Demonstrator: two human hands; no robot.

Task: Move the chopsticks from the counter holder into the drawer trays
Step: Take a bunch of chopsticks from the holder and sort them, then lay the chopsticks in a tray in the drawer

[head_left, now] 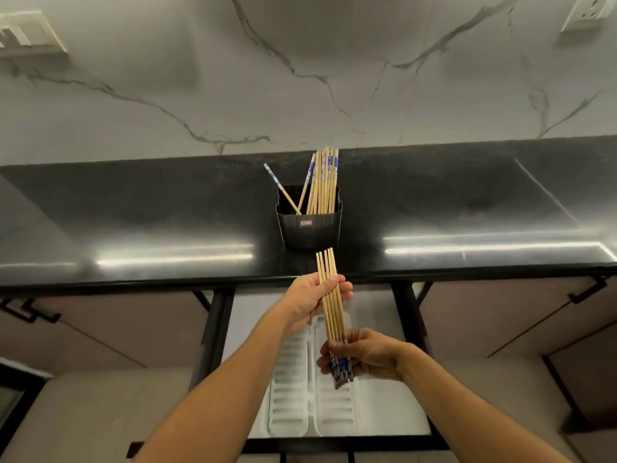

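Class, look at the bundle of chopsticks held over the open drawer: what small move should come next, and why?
Probably lower the bundle into the right tray, which lies just beneath it. The left hand and right hand both hold it above the drawer already, and more chopsticks still stand in the holder on the counter.
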